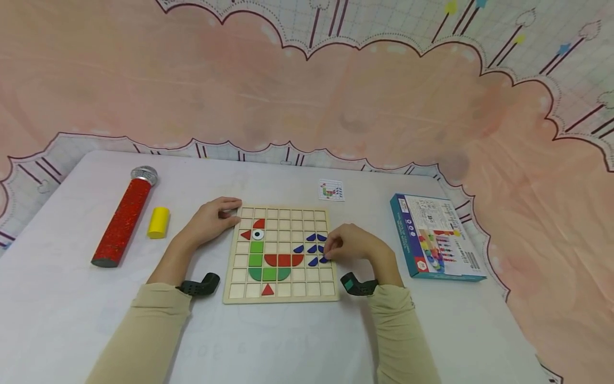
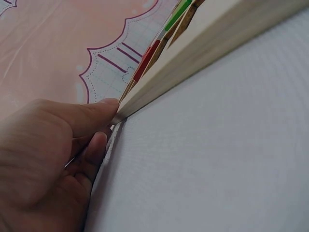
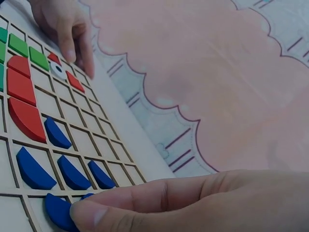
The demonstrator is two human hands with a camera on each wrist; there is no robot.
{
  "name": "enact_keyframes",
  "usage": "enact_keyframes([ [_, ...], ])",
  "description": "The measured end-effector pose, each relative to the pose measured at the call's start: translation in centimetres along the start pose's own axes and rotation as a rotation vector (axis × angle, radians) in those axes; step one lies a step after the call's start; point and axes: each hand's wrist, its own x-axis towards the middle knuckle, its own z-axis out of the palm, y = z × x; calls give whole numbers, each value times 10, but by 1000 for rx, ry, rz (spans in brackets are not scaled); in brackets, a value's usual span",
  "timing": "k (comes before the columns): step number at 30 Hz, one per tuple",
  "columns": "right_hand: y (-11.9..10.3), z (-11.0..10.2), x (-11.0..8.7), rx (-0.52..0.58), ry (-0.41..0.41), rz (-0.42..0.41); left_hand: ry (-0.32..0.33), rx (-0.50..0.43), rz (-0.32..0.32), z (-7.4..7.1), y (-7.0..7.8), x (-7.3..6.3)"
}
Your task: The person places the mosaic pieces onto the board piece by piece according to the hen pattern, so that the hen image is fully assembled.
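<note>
A square wooden grid board (image 1: 297,292) lies on the table with flat coloured pieces in its cells. At its upper left corner my left hand (image 1: 211,218) holds the edge; the left wrist view shows the thumb right at the board's rim. My right hand (image 1: 357,246) is over the right edge, thumb and forefinger pinching a blue curved piece (image 3: 59,212) in a right-hand cell. Several like blue pieces (image 3: 34,170) sit around it. Red pieces (image 1: 284,260), green squares (image 1: 256,247) and a white round eye piece (image 1: 258,234) form a bird-like figure.
A small picture card (image 1: 331,190) with a similar bird lies behind the board. To the right is a blue-and-white box (image 1: 438,237). On the left lie a red microphone-shaped thing (image 1: 124,218) and a yellow cylinder (image 1: 158,223). A cloud-edged patterned cloth (image 1: 288,96) hangs behind.
</note>
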Motion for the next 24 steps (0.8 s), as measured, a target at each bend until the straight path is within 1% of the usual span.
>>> enact_keyframes([
  [5,-4,2,-1,-8,-20,46,3,-12,5,0,0,0],
  [10,-5,2,-2,-22,-34,66,3,-3,8,1,0,0],
  [15,-7,2,-3,-29,-30,87,5,-7,8,1,0,0],
  [20,-9,3,-4,-19,-43,98,5,-2,5,0,1,-1],
  [24,-11,3,-3,-9,-61,91,4,-2,4,0,0,-1],
])
